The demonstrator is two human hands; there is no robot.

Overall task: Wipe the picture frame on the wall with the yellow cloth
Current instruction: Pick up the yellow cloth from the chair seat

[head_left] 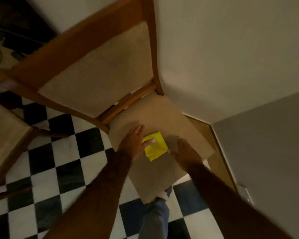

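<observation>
A folded yellow cloth lies on the beige seat of a wooden chair. My left hand rests flat on the seat just left of the cloth, with its thumb lying on top of the cloth. My right hand lies on the seat a little to the right of the cloth, fingers extended and apart, not touching it. No picture frame is in view. The image is blurred.
The chair stands against a white wall in a corner, with a grey wall to the right. The floor is black and white checkered tile. A second chair's seat is at the left. My leg is below.
</observation>
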